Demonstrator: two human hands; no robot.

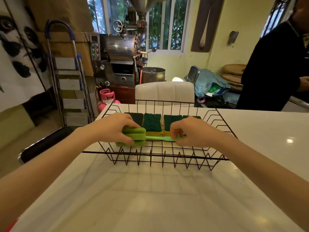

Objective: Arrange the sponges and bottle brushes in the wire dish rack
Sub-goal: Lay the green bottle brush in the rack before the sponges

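both hands are inside the wire rack (215,129) at the table's far edge: left hand (115,127) clamped on the bottle brush (135,136) foam head, right hand (192,131) pinching its handle, just before a row of sponges (152,122) along the rack's back side.

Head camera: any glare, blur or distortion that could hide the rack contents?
Head view: glare spots sit on the glossy white countertop right of the black wire dish rack, none on the green-and-yellow sponges; wide-angle bending curves the frame edges; rack and light-green bottle brush look sharp, background slightly soft.
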